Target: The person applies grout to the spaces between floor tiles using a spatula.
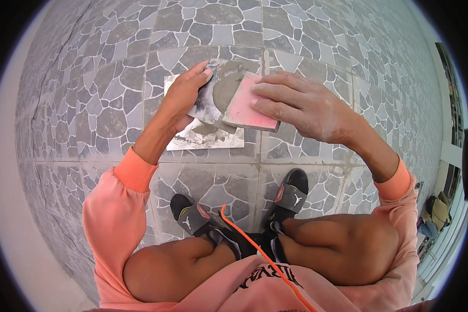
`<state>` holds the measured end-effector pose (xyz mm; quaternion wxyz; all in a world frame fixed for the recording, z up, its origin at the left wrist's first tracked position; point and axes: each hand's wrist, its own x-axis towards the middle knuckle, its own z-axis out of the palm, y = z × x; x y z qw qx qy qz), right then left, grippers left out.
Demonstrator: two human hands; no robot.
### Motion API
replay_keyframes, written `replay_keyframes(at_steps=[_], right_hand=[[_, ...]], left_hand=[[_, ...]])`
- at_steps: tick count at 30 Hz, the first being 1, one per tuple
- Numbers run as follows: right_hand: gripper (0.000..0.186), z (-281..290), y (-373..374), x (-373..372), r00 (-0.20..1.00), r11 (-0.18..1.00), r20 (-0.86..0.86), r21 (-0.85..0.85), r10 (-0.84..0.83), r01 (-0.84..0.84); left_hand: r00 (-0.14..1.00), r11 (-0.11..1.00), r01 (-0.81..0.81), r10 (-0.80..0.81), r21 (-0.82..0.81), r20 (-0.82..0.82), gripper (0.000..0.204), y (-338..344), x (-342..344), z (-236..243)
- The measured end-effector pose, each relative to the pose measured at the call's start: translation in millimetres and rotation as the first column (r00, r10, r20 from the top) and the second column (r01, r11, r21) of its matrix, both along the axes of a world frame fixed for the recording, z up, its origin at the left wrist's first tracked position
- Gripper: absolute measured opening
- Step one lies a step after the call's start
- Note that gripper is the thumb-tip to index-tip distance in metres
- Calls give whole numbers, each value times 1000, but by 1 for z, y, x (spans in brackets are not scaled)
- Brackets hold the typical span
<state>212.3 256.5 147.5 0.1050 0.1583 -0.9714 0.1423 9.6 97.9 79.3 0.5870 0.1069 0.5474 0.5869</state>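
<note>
My left hand (pixel 186 94) grips the left edge of a flat grey-black plate (pixel 205 100), its thumb on the top face. A smooth patch of wet grey mortar (pixel 226 92) lies on that plate. In my right hand (pixel 309 106) is a pink rectangular pad (pixel 249 108) with a grey-smeared edge, held from its right side. The pad is tilted against the right part of the mortar; its underside is hidden. Grey dust coats the right fingers. Beneath both hands, a whitish sheet or panel (pixel 233 141) with more grey mortar rests on the floor.
Grey stone-patterned tiles (pixel 109 112) with pale joints cover the floor. My feet in dark slide sandals (pixel 290 197) stand just nearer than the panel. An orange cord (pixel 249 240) hangs over my lap. A pale wall runs along the left; a brownish bundle (pixel 436 213) sits far right.
</note>
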Motion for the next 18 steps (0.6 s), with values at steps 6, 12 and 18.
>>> replay_keyframes(at_steps=[6, 12, 18], right_hand=[[40, 5, 17, 3, 984, 1000, 177, -29, -1, 7], [25, -30, 78, 16, 697, 781, 647, -244, -310, 574], [25, -123, 158, 8, 678, 617, 604, -359, -418, 700]], left_hand=[[998, 1000, -25, 26, -18, 62, 52, 4, 2, -16], [985, 981, -169, 165, -90, -49, 54, 5, -11, -20], [979, 975, -194, 185, -113, -83, 54, -20, -19, -13]])
